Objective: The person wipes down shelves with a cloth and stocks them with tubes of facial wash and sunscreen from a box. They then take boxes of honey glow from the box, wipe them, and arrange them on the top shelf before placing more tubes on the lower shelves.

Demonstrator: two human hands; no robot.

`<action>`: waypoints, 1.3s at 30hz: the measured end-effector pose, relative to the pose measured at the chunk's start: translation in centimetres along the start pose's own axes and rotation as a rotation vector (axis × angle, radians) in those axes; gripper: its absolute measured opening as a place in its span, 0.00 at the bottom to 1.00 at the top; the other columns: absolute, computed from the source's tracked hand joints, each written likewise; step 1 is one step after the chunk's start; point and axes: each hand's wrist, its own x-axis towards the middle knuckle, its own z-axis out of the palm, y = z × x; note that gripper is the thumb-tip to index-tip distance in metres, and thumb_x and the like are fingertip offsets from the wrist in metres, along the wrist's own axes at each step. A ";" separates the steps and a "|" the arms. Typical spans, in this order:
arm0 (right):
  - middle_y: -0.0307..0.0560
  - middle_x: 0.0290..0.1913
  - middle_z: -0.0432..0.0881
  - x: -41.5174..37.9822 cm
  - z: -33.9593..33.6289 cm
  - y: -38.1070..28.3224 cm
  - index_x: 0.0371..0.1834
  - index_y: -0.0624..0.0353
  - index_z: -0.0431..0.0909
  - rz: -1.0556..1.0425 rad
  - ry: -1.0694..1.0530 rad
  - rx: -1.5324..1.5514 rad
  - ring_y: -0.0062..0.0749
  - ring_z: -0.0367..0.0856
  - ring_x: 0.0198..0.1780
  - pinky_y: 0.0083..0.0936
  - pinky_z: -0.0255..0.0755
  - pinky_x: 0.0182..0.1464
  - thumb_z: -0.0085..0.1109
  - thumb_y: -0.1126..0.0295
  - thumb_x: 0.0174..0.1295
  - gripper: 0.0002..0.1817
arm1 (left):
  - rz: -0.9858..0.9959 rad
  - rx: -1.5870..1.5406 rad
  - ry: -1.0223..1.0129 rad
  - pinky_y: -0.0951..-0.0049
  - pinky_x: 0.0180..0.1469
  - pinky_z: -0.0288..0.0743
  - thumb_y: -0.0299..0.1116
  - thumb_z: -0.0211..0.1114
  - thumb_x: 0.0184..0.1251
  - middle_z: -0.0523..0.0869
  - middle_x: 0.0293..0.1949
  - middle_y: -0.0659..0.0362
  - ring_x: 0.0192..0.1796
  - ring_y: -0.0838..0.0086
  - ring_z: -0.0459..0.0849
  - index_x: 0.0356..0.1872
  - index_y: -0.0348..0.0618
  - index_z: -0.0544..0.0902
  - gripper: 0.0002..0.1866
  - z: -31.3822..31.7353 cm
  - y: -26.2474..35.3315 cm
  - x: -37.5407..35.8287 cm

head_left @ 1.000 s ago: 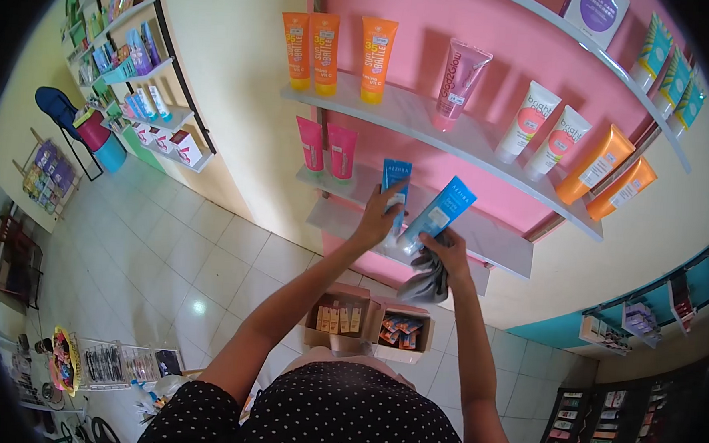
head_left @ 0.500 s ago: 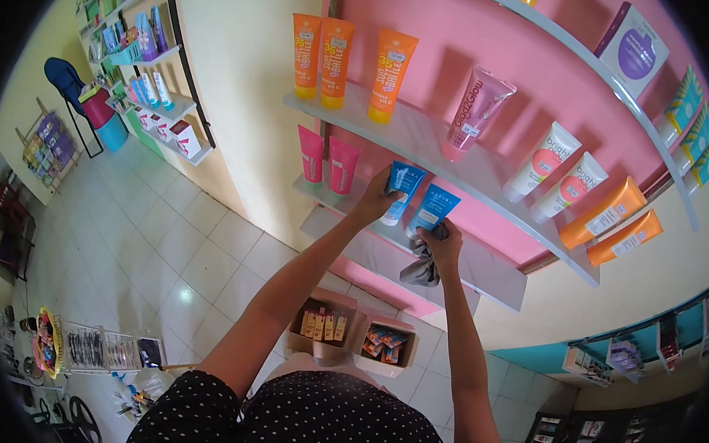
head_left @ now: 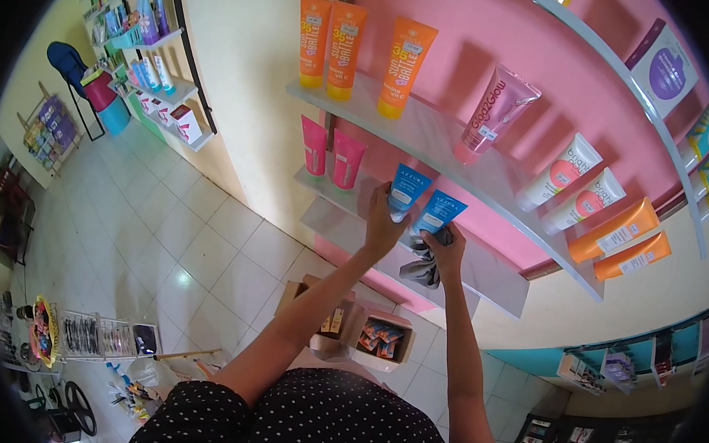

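Note:
My left hand (head_left: 382, 227) is closed around the lower left side of a blue Azzura tube (head_left: 409, 189), over the lower shelf. Beside it a second blue Azzura tube (head_left: 438, 213) is gripped near its bottom right by my right hand (head_left: 448, 250). A crumpled grey cloth (head_left: 422, 272) hangs beneath that hand, bunched against its fingers. Both tubes tilt slightly, and my fingers hide parts of their lower ends. To the left, a pink tube (head_left: 347, 160) and another pink tube (head_left: 313, 146) stand upright on the same shelf.
On the shelf above (head_left: 439, 146) stand orange sunscreen tubes (head_left: 405, 68), a pink Glad2Glow tube (head_left: 498, 115), white tubes (head_left: 560, 173) and orange tubes (head_left: 615, 229). Below me, an open cardboard box (head_left: 380, 341) holds small orange packs; another box (head_left: 332, 341) sits beside it.
My left hand has shifted down, and its thumb no longer crosses the left tube's front. Both blue tubes now face me more fully. The camera view has shifted slightly.

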 end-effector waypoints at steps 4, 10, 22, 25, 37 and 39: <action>0.41 0.31 0.77 -0.1 -0.1 -0.2 0.34 0.62 0.74 0.046 -0.001 -0.006 0.20 0.74 0.31 0.16 0.68 0.36 0.64 0.76 0.39 0.16 | -0.078 0.159 0.057 0.60 0.49 0.61 0.24 0.64 0.37 0.69 0.43 0.49 0.47 0.54 0.67 0.49 0.40 0.62 0.32 0.2 0.8 -0.9; 0.41 0.26 0.77 -0.3 0.2 -0.9 0.30 0.63 0.73 0.041 0.035 0.076 0.20 0.73 0.28 0.17 0.68 0.33 0.64 0.75 0.37 0.14 | -0.096 0.258 0.071 0.60 0.49 0.59 0.24 0.62 0.40 0.69 0.43 0.50 0.46 0.55 0.67 0.51 0.41 0.62 0.31 -0.4 0.7 -0.6; 0.43 0.26 0.77 0.0 1.4 -0.4 0.30 0.63 0.73 0.026 0.106 0.035 0.22 0.74 0.28 0.18 0.68 0.34 0.65 0.72 0.37 0.16 | -0.121 0.139 0.098 0.61 0.49 0.62 0.24 0.62 0.42 0.67 0.46 0.46 0.49 0.52 0.66 0.53 0.36 0.60 0.32 -1.4 0.2 0.4; 0.42 0.27 0.77 0.2 2.1 -0.5 0.31 0.63 0.73 -0.012 0.106 -0.004 0.21 0.74 0.28 0.17 0.68 0.33 0.65 0.73 0.39 0.15 | -0.077 0.172 0.073 0.60 0.48 0.63 0.22 0.58 0.45 0.66 0.47 0.44 0.49 0.50 0.66 0.55 0.39 0.57 0.32 -1.5 -0.3 0.4; 0.44 0.27 0.78 0.6 3.5 -1.5 0.31 0.63 0.74 0.013 0.127 0.049 0.24 0.75 0.28 0.19 0.68 0.35 0.66 0.71 0.36 0.17 | -0.043 0.180 0.056 0.59 0.46 0.63 0.23 0.59 0.46 0.67 0.45 0.42 0.47 0.48 0.68 0.54 0.36 0.57 0.32 -1.9 -0.9 0.5; 0.44 0.27 0.78 0.6 3.4 -1.8 0.32 0.63 0.74 -0.015 0.118 -0.009 0.24 0.75 0.29 0.19 0.68 0.35 0.66 0.71 0.35 0.17 | -0.049 0.174 0.051 0.59 0.46 0.63 0.23 0.59 0.45 0.67 0.45 0.42 0.47 0.48 0.68 0.54 0.36 0.57 0.32 -1.9 -1.0 0.6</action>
